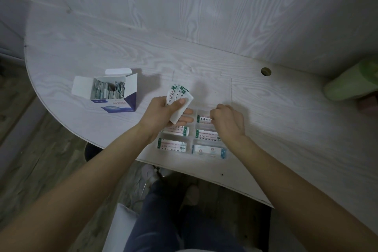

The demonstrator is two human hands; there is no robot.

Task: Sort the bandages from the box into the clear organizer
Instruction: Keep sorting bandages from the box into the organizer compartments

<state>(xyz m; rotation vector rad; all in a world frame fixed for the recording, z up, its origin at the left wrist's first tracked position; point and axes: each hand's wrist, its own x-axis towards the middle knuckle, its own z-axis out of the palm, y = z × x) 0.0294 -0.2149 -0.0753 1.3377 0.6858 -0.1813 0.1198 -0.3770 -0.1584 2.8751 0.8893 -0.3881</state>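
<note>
Left grip [163,110] pinches fanned bandages [177,95] (green-edged, print unreadable); right grip [227,119] pinches one in the organizer [192,139].

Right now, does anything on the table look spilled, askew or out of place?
Nothing stands out. The box sits open and upright, bandages lie flat in the clear organizer, and the left hand holds a stack.

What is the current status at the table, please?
Left hand grips bandage stack. Right hand pinches bandage in organizer. Box open. Nothing obstructing.
</note>
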